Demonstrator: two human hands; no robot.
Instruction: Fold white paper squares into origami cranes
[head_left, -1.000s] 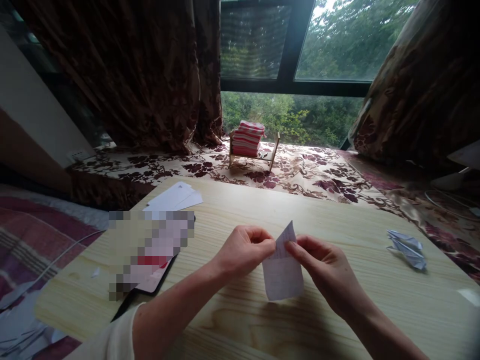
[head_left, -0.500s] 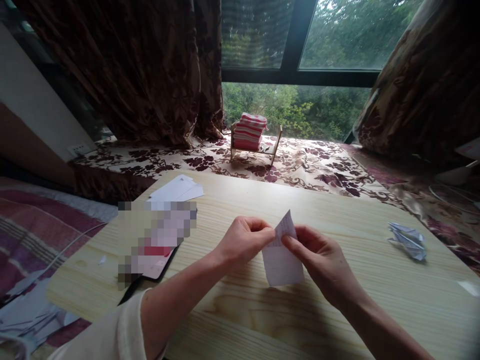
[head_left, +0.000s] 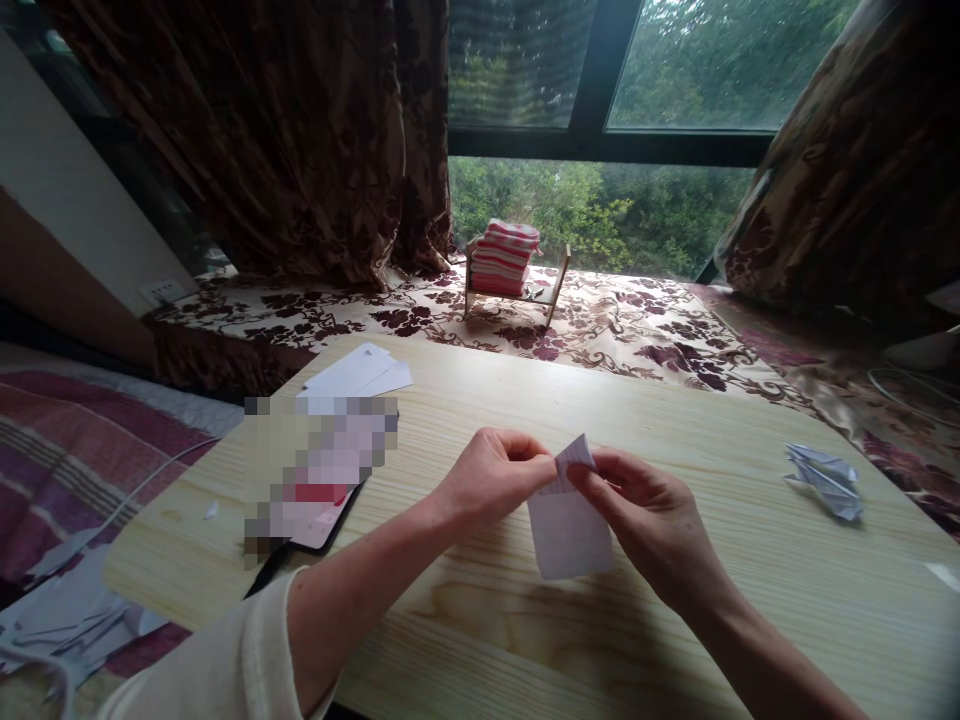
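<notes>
A small sheet of white paper [head_left: 570, 540], partly folded at its top, hangs above the wooden table between my hands. Faint writing shows near its upper part. My left hand [head_left: 499, 475] pinches the paper's left edge between thumb and finger. On the other side my right hand [head_left: 649, 500] is closed on the upper right, its thumb pressed flat over the fold. The fingers behind the sheet are partly hidden. A folded paper shape [head_left: 825, 480] with several creases lies on the table to the right of my right hand.
A tablet-like device [head_left: 322, 520], partly blurred out, lies left on the table [head_left: 480, 390]. White paper sheets [head_left: 352, 372] are behind it, a paper scrap [head_left: 211, 510] beside it. A rack [head_left: 555, 290] of striped cloths [head_left: 502, 260] stands on the windowsill. Loose papers [head_left: 67, 610] lie lower left.
The paper's pointed top has come down and now shows shorter, folded over between my fingers. Both hands keep their grip in nearly the same place; the view has shifted slightly.
</notes>
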